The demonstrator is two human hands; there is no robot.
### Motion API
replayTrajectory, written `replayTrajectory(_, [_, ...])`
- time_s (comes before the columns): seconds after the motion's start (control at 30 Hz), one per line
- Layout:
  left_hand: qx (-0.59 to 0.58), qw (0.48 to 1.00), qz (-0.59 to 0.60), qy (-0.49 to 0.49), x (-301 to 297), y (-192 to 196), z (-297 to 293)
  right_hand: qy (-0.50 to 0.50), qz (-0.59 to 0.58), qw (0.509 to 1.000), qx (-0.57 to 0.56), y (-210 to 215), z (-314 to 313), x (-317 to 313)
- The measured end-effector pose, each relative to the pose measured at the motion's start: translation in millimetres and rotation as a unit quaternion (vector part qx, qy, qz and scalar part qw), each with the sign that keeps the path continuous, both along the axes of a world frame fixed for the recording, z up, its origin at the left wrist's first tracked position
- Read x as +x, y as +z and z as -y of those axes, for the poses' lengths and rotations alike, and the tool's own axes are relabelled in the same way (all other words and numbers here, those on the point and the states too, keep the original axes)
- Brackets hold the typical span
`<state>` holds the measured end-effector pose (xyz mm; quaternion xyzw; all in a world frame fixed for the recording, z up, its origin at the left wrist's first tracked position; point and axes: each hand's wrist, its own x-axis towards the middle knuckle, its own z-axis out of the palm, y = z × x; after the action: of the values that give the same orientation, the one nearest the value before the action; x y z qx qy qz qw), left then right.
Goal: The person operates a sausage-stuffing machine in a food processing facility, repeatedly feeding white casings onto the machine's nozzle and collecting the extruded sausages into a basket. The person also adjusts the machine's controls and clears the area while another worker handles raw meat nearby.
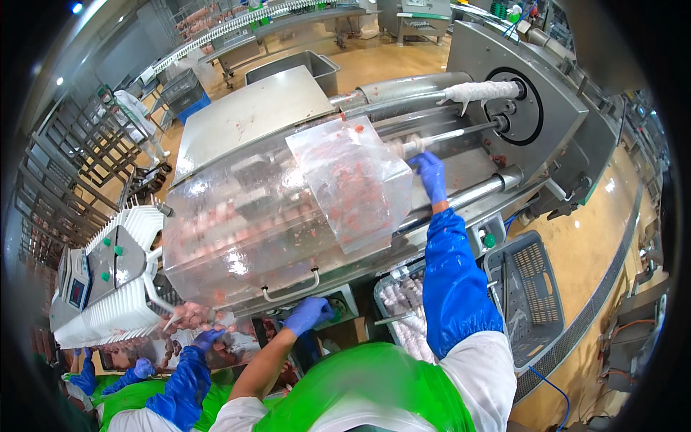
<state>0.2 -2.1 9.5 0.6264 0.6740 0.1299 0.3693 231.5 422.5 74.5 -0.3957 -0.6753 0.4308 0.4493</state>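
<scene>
Yellow flooring (586,245) is surrounding a long metal machine in a production room. Fingers of the gloved right hand (430,173) are bending at the bunched pale casing (412,146), which is sitting at the cover-side end of the lower rod (461,134); whether they are grasping or merely touching it cannot be told. This hand is probably being held below the rod for access just past the clear cover (216,223). Fingers of the gloved left hand (309,315) are pointing rightward near a pale-edged panel (350,299), below the cover's handle (295,293); contact or grip cannot be told.

Outward from there, a loose clear sheet (349,187) is draping over the cover's end and is presumably serving as a splash shield, since pink scraps are speckling it. White material (481,91) is sleeving the upper rod, which is apparently keeping it gathered. More white lengths (404,306) are lying beneath the right arm, seemingly for easy reach. An openwork grey basket (529,288) is standing beyond them. Leftward, a co-worker's gloved hand (207,340) is hovering beside pink links (193,317).
</scene>
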Motion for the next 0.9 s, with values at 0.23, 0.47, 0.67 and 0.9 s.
replayTrajectory(0.23, [-0.053,0.998,-0.029,0.029,4,16,0,0.04,0.127,0.989,0.06,-7,58,5])
replayTrajectory(0.47, [0.05,0.989,-0.116,0.071,20,5,14,-0.09,0.431,0.851,0.286,-24,74,59])
replayTrajectory(0.67, [0.079,0.982,-0.137,0.103,24,12,22,-0.134,0.418,0.833,0.335,-20,79,49])
replayTrajectory(0.9, [0.072,0.991,-0.109,0.041,12,24,18,-0.149,0.37,0.847,0.353,-31,79,53])
